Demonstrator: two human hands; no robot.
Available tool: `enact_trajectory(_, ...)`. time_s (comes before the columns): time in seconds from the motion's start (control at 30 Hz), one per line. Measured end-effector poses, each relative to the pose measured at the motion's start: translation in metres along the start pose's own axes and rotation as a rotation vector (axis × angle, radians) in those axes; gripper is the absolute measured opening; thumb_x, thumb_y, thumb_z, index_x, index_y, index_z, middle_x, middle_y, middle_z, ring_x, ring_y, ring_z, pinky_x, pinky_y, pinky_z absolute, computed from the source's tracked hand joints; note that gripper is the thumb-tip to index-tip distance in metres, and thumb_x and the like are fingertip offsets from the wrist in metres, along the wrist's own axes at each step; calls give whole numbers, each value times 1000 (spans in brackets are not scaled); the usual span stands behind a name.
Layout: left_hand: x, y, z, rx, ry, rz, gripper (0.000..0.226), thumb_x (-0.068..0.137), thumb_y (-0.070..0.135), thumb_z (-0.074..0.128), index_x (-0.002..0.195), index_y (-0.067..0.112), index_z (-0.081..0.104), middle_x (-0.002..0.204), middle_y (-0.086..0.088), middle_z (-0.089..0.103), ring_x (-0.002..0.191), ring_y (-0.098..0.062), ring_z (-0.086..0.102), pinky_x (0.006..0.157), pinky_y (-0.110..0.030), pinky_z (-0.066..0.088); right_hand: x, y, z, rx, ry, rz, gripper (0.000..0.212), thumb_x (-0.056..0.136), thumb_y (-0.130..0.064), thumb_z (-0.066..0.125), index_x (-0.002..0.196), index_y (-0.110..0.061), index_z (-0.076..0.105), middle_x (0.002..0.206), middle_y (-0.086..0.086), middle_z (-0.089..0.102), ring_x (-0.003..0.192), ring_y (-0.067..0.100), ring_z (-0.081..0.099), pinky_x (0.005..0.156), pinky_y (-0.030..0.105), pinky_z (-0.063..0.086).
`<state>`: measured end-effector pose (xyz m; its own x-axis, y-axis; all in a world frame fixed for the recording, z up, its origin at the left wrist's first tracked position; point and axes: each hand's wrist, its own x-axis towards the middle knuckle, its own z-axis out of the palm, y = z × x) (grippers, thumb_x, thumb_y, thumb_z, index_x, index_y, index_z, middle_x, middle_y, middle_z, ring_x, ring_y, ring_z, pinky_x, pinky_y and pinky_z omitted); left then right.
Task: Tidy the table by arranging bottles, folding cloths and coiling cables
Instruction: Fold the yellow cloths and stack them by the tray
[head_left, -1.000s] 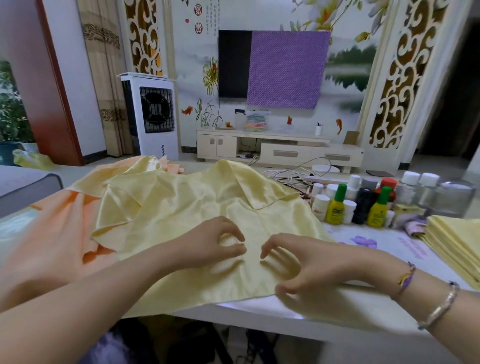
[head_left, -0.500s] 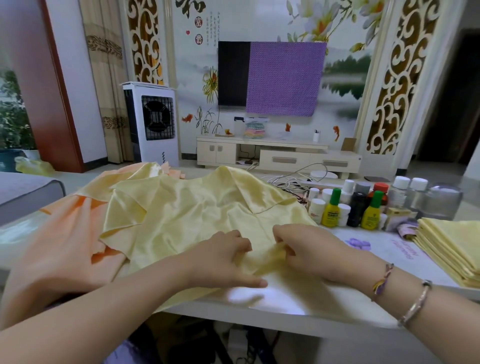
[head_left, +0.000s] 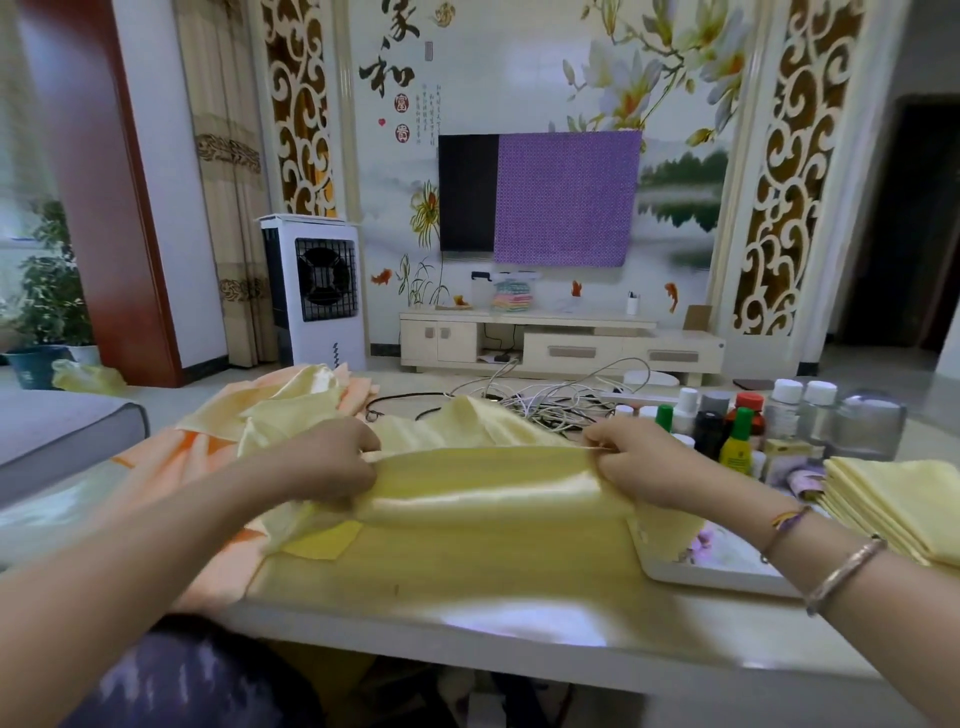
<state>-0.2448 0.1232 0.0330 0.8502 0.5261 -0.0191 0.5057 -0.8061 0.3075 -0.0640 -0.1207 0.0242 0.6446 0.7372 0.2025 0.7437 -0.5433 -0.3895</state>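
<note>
Folding step in hand, judged from the grip: yellow cloth (head_left: 488, 483) stretched taut between the two hands, raised a little off the counter (head_left: 467, 618), lower part draped down toward the near edge. Left hand (head_left: 332, 467) curled round the cloth's left end, fingers closed on a bunched corner. Right hand (head_left: 634, 462) pinching the top right edge between thumb and fingertips, rest of the fingers curled in.

Beyond the left hand and to its outer side: loose heap of unfolded cloths (head_left: 218, 452), peach and pale yellow, rumpled. Beyond the gap between the hands: tangle of cables (head_left: 550, 400), white and black, not yet coiled. Just beyond the right hand: cluster of bottles (head_left: 737, 421), upright, close together. Outward of the right hand, past the wrist: stack of folded cloths (head_left: 893, 504), same yellow, edges roughly aligned. Under the right forearm: a white tray-like board (head_left: 717, 566) with a floral print.

Task well short of done, going by the heap and the cables.

Next move, most likely: bring the held edge over to meet the opposite one, keeping both corners level so the slippery fabric does not skew; then smooth flat, fold again, and carry to the stack beside the right hand. Slack on either side likely to spoil the crease.
</note>
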Motion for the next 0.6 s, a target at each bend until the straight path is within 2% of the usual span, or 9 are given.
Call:
enact_trajectory(0.07,-4,-1,-14,14,-174,-14,17,81,21,48,86,14,62,92,-9,61,84,-24,61,73,-33,49,1,-3,-5,-3,-120,-7,23,77,4,42,89,4,61,75,12,53,68,20,47,59,30,33)
enact_trajectory(0.13,-11,1,-22,-17,-415,-58,17,85,26,50,92,18,63,93,-4,62,83,-19,60,75,-29,48,1,-8,-8,-11,-274,-29,20,79,4,42,87,3,61,74,8,48,68,17,42,59,30,29)
enact_trajectory(0.17,-15,3,-23,4,-508,-88,19,88,27,50,99,19,65,96,-1,64,87,-18,63,77,-27,50,-1,-13,-9,-21,-348,-45,17,82,1,45,84,-3,62,76,7,48,69,16,42,59,30,30)
enact_trajectory(0.23,-16,3,-18,140,-563,-111,23,91,28,51,107,21,65,101,2,65,90,-17,64,74,-24,51,-6,-23,-5,-42,-447,-92,16,90,-12,52,93,-19,67,82,1,57,70,11,48,61,23,37)
enact_trajectory(0.3,-11,-2,-5,283,-484,-61,22,88,31,52,101,20,66,94,3,63,80,-17,59,70,-25,47,-10,-31,7,-61,-504,-137,26,91,-15,51,107,-29,66,83,-6,58,68,4,49,59,14,37)
enact_trajectory(0.37,-1,-9,7,312,-360,-5,19,88,30,50,89,18,64,87,3,59,74,-15,54,67,-24,44,-11,-37,22,-116,-543,-141,40,89,-13,46,120,-33,61,83,-9,53,67,4,49,58,15,39)
enact_trajectory(0.47,11,-19,20,169,-166,56,14,91,24,50,80,19,56,91,0,58,79,-16,55,67,-25,46,-7,-40,40,-276,-486,-125,41,91,-23,44,127,-40,53,108,-6,58,90,15,56,74,29,46)
enact_trajectory(0.53,20,-26,28,99,-56,81,12,91,22,50,81,19,56,96,-3,59,89,-20,57,75,-29,46,-1,-40,46,-390,-441,-101,40,93,-28,43,131,-38,49,127,0,55,106,20,55,80,31,43)
enact_trajectory(0.6,27,-31,37,60,-10,66,11,91,21,50,83,16,56,97,-4,58,88,-21,56,74,-30,45,8,-38,50,-484,-446,-77,42,95,-28,41,136,-31,46,135,4,52,120,25,51,88,33,43)
